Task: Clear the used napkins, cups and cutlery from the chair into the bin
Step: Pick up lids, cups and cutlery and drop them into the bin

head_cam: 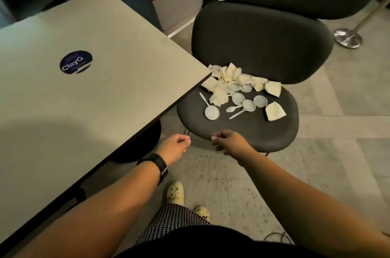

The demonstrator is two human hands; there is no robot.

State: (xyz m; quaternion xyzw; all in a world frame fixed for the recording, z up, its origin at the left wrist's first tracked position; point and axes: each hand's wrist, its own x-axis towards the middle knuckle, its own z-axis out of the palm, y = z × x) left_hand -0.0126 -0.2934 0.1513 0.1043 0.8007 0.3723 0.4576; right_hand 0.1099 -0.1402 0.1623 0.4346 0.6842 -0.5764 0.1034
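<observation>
Napkins (223,80), cups (238,98) and spoons (233,108) on chair seat (242,129)

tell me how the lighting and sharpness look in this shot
Head view: dim, greenish light; a soft shadow falls on the grey table top; wide-angle bending curves the dark padded chair; white napkins, lids and spoons look slightly overexposed and soft; forearms blur near the bottom edge.
</observation>
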